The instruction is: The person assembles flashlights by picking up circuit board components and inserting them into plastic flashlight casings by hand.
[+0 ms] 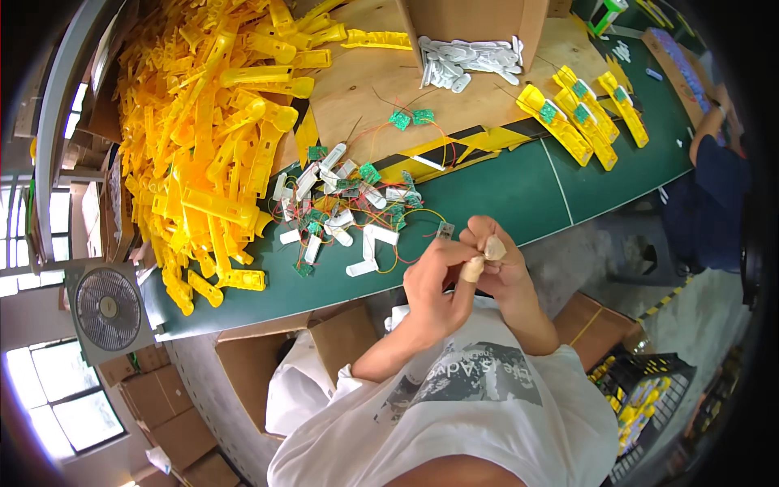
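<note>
My left hand (438, 290) and my right hand (505, 272) meet in front of my chest, at the green table's near edge. Both are closed, fingertips pinched together, with pale finger covers on some tips. A small circuit board (445, 230) with thin wires sticks out above my left hand's fingers. Whatever lies between the right fingertips is too small or hidden to make out. Left of the hands, a tangle of white plastic pieces (373, 235), green circuit boards (369, 173) and red and yellow wires lies on the table.
A big heap of yellow plastic housings (219, 138) covers the table's left. Several yellow housings with boards (568, 122) lie at right. An open carton (475, 20) holds white pieces (471, 61). A fan (108, 307) stands left, a black crate (649, 406) lower right; another person (714, 195) sits far right.
</note>
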The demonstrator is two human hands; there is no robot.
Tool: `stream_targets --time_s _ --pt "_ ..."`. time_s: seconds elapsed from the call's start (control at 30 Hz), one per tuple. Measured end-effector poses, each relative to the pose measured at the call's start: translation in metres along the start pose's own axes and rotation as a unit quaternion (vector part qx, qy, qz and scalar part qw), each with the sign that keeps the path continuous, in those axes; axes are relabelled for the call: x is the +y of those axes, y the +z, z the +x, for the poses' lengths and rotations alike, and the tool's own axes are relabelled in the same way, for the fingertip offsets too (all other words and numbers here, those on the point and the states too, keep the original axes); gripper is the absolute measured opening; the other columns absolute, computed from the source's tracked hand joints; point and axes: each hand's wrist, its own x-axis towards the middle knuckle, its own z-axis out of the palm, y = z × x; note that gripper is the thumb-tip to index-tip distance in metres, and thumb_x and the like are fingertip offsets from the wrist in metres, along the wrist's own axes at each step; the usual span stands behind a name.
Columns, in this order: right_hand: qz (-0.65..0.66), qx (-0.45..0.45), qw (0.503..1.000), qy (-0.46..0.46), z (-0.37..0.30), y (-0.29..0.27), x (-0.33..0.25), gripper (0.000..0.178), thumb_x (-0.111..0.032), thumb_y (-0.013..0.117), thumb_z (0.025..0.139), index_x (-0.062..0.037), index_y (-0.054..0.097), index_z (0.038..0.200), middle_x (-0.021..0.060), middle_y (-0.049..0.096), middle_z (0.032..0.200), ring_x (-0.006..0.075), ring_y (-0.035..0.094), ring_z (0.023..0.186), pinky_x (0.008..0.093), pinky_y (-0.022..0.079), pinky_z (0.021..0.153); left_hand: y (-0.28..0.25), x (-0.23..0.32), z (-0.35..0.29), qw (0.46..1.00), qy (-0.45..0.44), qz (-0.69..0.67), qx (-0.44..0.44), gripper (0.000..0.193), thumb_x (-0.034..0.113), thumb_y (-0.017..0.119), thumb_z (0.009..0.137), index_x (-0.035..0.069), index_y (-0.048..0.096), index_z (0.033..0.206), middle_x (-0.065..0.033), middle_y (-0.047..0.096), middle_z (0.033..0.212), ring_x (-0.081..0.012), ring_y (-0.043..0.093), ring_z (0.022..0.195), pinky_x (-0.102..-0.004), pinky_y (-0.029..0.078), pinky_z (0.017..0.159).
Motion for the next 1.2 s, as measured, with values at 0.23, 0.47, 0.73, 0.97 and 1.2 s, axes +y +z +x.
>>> stream_targets --time_s 0.23,0.47,0.73,0.97,1.2 --pt "0.127 -0.089 0.988 0.015 -0.006 -0.015 0.013 0.027 -0.013 0.082 0.079 -0.0075 0.055 0.080 -0.0005 0.055 0.067 0.0040 0.048 0.048 0.0173 0.037 0.043 0.003 0.005 -0.005 0.991 0.116 0.069 0.020 0.018 0.001 0.077 0.078 0.004 0.067 0.092 -0.0059 0.064 0.085 -0.0190 0.057 0.076 -0.0288 0.044 0.064" --pt "0.050 -0.062 0.993 0.091 -0.015 -0.012 0.014 0.045 -0.033 0.092 0.066 -0.0085 0.055 0.073 0.0013 0.057 0.063 0.0077 0.053 0.048 0.0176 0.039 0.044 -0.007 0.002 0.001 0.994 0.111 0.015 -0.001 0.027 0.007 0.081 0.067 0.011 0.067 0.090 -0.0083 0.062 0.110 -0.0279 0.053 0.099 -0.0392 0.041 0.084" --pt "-0.063 -0.084 0.984 0.143 -0.018 -0.028 0.014 0.040 -0.021 0.089 0.070 -0.0005 0.059 0.084 0.0049 0.057 0.060 0.0133 0.060 0.045 0.0205 0.045 0.036 -0.022 -0.006 -0.010 0.974 -0.109 -0.198 -0.018 0.027 0.010 0.082 0.071 0.006 0.068 0.094 -0.0076 0.069 0.108 -0.0286 0.058 0.108 -0.0404 0.043 0.095" --pt "-0.100 -0.131 0.949 0.268 -0.028 -0.038 0.028 0.039 -0.030 0.078 0.083 -0.0026 0.059 0.063 0.0077 0.061 0.053 0.0153 0.061 0.044 0.0250 0.040 0.039 -0.039 -0.026 -0.019 0.965 -0.074 -0.157 -0.194 0.021 0.007 0.078 0.076 0.005 0.075 0.097 -0.0056 0.074 0.095 -0.0268 0.064 0.099 -0.0384 0.049 0.087" --pt "-0.120 -0.199 0.935 0.268 -0.034 -0.037 0.037 0.065 -0.061 0.062 0.085 -0.0035 0.057 0.055 0.0090 0.059 0.051 0.0206 0.060 0.043 0.0293 0.039 0.041 -0.031 -0.012 -0.010 0.949 -0.117 -0.217 -0.196 0.017 0.003 0.080 0.075 0.000 0.074 0.091 -0.0102 0.074 0.087 -0.0249 0.068 0.087 -0.0342 0.053 0.079"
